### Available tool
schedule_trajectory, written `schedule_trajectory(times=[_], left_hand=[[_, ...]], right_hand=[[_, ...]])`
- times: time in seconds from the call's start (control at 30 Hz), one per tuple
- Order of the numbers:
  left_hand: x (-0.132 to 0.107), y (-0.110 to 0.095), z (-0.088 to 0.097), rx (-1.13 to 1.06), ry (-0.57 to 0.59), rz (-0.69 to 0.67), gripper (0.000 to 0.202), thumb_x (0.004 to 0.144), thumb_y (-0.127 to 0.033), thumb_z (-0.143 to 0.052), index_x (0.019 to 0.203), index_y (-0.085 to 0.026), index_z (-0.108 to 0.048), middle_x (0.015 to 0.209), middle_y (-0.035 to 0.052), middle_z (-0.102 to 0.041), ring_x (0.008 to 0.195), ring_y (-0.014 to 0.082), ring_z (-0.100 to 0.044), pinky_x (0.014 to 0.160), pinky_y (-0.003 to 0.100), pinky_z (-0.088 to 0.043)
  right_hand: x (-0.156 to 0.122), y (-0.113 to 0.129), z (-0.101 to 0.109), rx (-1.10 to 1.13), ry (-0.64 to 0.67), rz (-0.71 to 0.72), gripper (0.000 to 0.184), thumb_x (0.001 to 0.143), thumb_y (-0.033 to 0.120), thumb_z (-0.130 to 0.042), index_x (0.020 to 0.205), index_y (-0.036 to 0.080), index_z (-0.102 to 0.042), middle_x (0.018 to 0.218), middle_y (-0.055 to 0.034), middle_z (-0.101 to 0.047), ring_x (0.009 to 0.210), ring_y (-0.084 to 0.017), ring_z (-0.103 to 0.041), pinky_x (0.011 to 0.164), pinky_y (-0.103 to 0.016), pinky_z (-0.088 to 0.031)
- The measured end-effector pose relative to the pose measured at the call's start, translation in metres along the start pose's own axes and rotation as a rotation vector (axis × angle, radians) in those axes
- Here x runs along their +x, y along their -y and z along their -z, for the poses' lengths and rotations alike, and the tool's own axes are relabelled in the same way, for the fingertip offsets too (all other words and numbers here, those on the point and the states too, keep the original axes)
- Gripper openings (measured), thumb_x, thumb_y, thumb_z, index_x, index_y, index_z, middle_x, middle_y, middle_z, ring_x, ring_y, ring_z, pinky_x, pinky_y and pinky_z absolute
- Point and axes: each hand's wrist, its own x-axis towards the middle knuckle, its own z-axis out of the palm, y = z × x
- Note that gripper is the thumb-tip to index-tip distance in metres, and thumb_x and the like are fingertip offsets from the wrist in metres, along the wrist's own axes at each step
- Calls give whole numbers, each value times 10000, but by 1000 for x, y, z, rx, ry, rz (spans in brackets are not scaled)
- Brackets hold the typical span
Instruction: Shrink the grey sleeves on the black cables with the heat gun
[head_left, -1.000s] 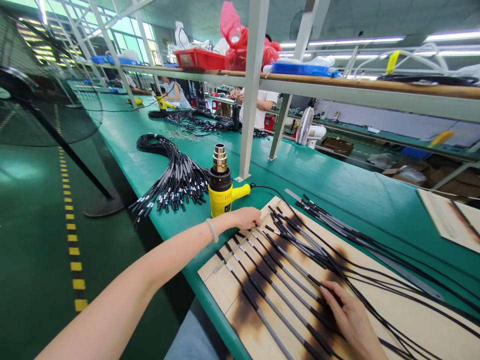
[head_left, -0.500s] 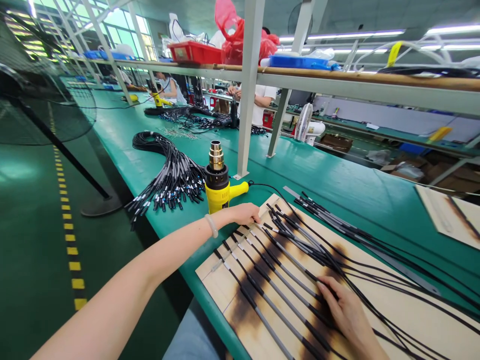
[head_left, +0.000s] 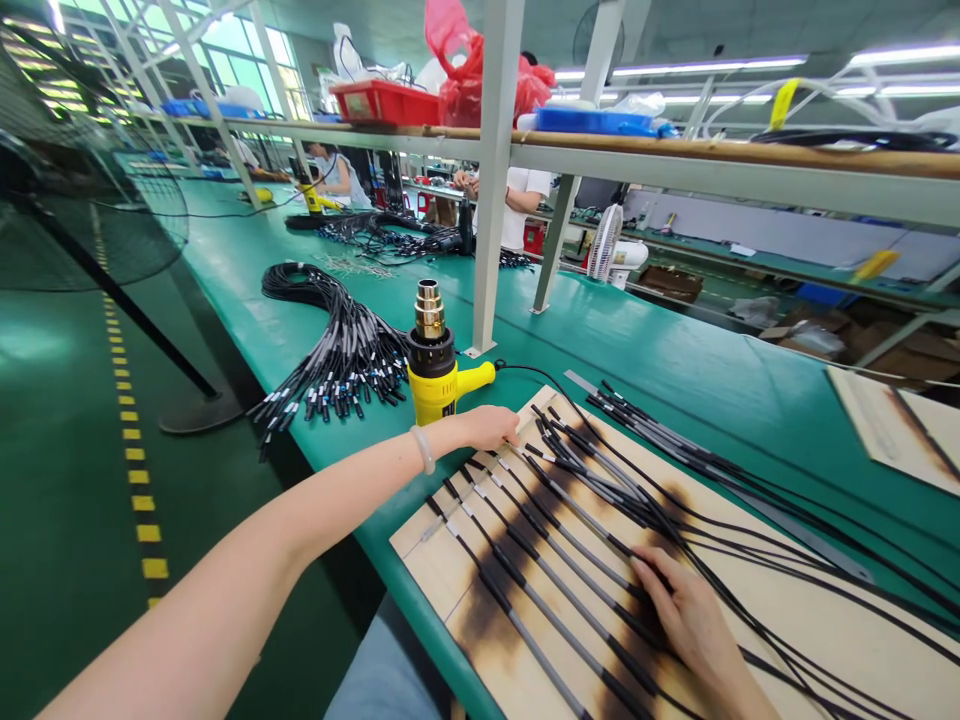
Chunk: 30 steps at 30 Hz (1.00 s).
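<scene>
Several black cables with grey sleeves lie side by side on a scorched wooden board [head_left: 424, 545]. At the board's far-left edge, my left hand [head_left: 493, 428] is closed on the tip of one cable [head_left: 574, 502]. Farther along that same cable, my right hand [head_left: 679, 600] pinches it between thumb and fingers. Nearer to me, the other cables [head_left: 517, 540] rest in a spaced row, their black ends by a clear strip [head_left: 431, 533]. Past my hands, a loose bunch of cables [head_left: 622, 480] overlaps on the board.
A yellow heat gun [head_left: 435, 375] stands nozzle-up beside my left hand. Behind it lies a large cable bundle [head_left: 345, 345]. More cables [head_left: 675, 450] and a metal ruler [head_left: 802, 535] lie beyond the board. A shelf post [head_left: 491, 200] rises from the green bench. A person [head_left: 517, 200] works across it.
Almost nothing differs. The view has shifted very slightly, and both hands keep their hold on the same cable.
</scene>
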Motion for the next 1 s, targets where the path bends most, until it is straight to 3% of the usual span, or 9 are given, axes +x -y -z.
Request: schedule_trajectory(times=[0.2,0.4,0.67,0.8,1.0], left_hand=[[1,0,-7,65,19,-17,400,810,-56,-499,1069,-295,-688,876,27,-630,876,170,-566,574,218,-334],[-2,-3,-14,119,-6,-48,370,798,-67,-523,1052,-283,-683,893,46,-619,865,191,-568,536,241,-305],[-6,-8,-11,140,-40,-37,347,786,-56,-538,1013,-268,-694,859,38,-620,815,175,-559,545,235,-313],[-7,-7,-14,139,-49,-42,336,799,-74,-525,1011,-270,-695,868,47,-615,833,186,-562,561,237,-332],[-6,-10,2,113,-13,26,391,774,-48,-532,1058,-273,-680,865,61,-611,814,198,-581,569,238,-353]], right_hand=[[1,-1,-2,-6,31,15,442,865,561,-410,899,198,-659,835,-81,-731,734,-222,-696,721,-311,-560],[-1,-2,5,-46,18,127,386,889,502,-418,848,211,-669,795,-71,-679,729,-198,-667,672,-288,-545],[-17,-34,16,-71,32,148,341,882,464,-473,856,218,-708,862,-81,-639,784,-181,-661,707,-259,-541],[-18,-36,15,-68,61,145,305,885,422,-484,877,214,-707,869,-83,-625,778,-179,-651,696,-273,-534],[-11,-25,27,-28,64,91,267,888,378,-483,918,194,-675,866,-78,-630,736,-164,-627,645,-268,-521]])
